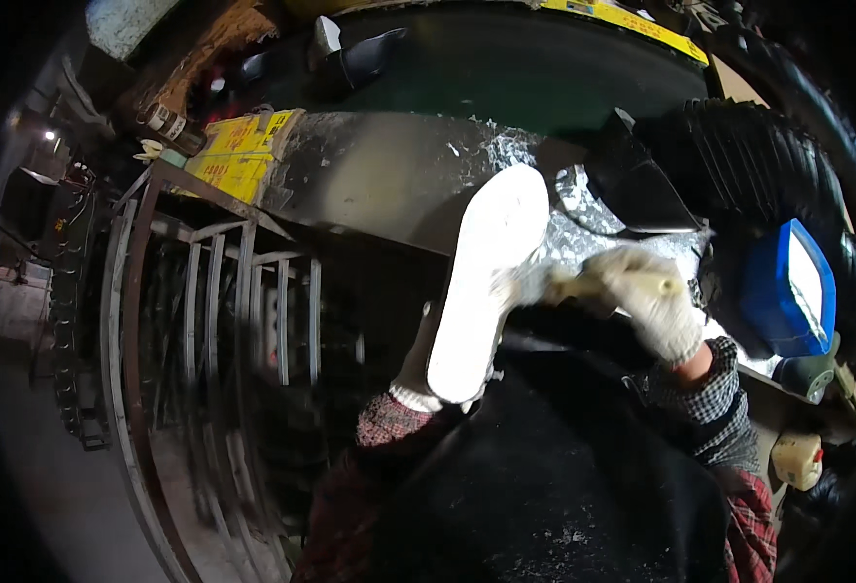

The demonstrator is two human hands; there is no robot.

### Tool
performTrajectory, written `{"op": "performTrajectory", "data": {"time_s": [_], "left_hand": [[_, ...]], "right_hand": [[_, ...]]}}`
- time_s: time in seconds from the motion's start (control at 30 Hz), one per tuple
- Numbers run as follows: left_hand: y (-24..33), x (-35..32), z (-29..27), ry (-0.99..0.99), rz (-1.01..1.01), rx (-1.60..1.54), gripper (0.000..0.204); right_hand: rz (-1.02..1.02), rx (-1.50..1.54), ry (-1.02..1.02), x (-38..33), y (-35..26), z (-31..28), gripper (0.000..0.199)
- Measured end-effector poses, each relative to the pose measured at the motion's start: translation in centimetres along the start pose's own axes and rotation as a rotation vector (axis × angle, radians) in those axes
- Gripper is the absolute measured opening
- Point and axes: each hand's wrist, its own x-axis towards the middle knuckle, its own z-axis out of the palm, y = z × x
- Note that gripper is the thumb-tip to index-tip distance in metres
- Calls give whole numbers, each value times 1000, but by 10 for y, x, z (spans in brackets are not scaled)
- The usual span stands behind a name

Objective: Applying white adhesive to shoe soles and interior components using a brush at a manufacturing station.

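- Black apron-like cover (544,457): nearest the camera, spread below both hands, likely to shield the wearer's clothing.
- Left hand (416,364), gloved: mostly hidden behind 1 white sole (486,277). Grip grasping it from beneath, apparently so the broad face is left unobstructed.
- White sole: raised in front of the body, long axis slanting, toward the near side of the counter (379,185).
- Right hand (646,296), gloved: grip closed around a brush (533,286), handle end protruding. Bristles at the sole's right edge; motion blur, contact cannot be confirmed.
- Smeared grey sheet (583,209): beyond the right hand, probably protecting the surface.
- Blue container (787,291): right of the right hand, presumably for easy reach.
- Black stacked parts (729,160): behind the container, nested, likely to save space.
- Metal rack (136,340): left side, apart from both hands.
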Motion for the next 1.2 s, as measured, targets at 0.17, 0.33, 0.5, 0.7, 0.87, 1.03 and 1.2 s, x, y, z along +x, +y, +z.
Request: {"op": "performTrajectory", "data": {"time_s": [0.17, 0.33, 0.5, 0.7, 0.87, 1.03, 1.2], "left_hand": [[5, -9, -7, 20, -18, -41, 85], [8, -13, -12, 103, -16, -83, 86], [10, -15, -3, 264, 62, 132, 85], [56, 44, 80, 303, 151, 146, 63], [114, 106, 87, 572, 389, 319, 56], [51, 165, 104, 447, 313, 443, 33], [28, 217, 100, 438, -209, 540, 26]], "right_hand": [[-457, -764, 295, 40, -10, -1, 23], [-598, -951, -71, 23, -17, 19, 34], [-684, -1044, -103, 13, -21, 18, 30], [-686, -1030, -308, -1, -33, 46, 34], [-735, -846, -108, -27, -49, 10, 28], [-568, -788, 219, -89, -47, -55, 30], [-554, -677, 456, -141, -68, -80, 25]]}}
